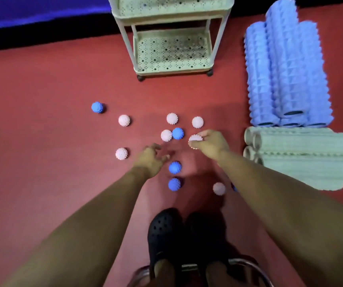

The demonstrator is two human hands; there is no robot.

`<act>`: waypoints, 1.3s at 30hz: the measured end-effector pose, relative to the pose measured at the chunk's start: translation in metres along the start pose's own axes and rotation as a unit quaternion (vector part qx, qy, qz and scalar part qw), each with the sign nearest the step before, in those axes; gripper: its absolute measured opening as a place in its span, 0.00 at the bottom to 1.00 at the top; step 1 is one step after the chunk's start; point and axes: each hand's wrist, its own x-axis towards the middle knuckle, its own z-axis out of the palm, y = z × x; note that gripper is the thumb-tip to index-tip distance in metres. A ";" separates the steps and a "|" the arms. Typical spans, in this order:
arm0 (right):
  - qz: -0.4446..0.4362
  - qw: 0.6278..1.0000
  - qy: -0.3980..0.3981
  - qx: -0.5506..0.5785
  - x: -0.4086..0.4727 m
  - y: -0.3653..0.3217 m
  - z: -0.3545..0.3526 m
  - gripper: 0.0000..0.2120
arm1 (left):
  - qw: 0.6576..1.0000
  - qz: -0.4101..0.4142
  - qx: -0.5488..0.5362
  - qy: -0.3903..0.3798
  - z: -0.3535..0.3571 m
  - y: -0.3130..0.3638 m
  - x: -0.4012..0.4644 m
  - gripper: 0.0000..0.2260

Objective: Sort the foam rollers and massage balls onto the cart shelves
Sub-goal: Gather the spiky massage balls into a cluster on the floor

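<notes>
- Standing at the far edge of the red floor (42, 96), pale green cart (172, 38) shows two perforated shelves, nothing visible on either.
- Blue foam rollers (284, 75) stacked on the right of the cart; pale green foam rollers (307, 158) piled just nearer, lying crosswise.
- Black clogs (166, 235) at the bottom, over a metal ring.
- Right hand (212, 145) curls round a pink spiky ball (195, 139); ball sits at the fingertips, thumb beneath, fingers over the top.
- Left hand (151, 158) holds nothing, fingers loosely spread; blurred. A blue spiky ball (175, 167) lies just beside its fingertips; contact cannot be told.
- Pink-and-blue pair (172, 134) lies touching between and just beyond the two hands.
- Other pink and blue balls scattered on the floor; one blue ball (97, 107) lies well apart at the left.
</notes>
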 end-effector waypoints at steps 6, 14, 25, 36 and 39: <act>0.053 0.998 0.028 0.017 0.064 0.051 0.043 0.32 | 0.998 0.047 0.016 -0.044 0.065 -0.029 0.051 0.31; 0.014 0.989 0.137 0.057 0.075 0.047 0.061 0.10 | 0.991 0.001 -0.129 0.026 0.109 -0.040 0.064 0.23; -0.132 0.968 0.201 -0.066 0.111 0.039 0.018 0.21 | 0.940 -0.035 -0.321 0.109 0.098 -0.027 0.105 0.18; -0.114 0.989 0.064 -0.071 0.145 0.029 0.031 0.24 | 0.967 0.040 -0.159 0.194 0.050 -0.016 0.128 0.24; -0.142 0.977 0.056 -0.151 0.140 0.033 0.042 0.21 | 0.991 0.000 -0.076 0.112 0.033 0.009 0.151 0.28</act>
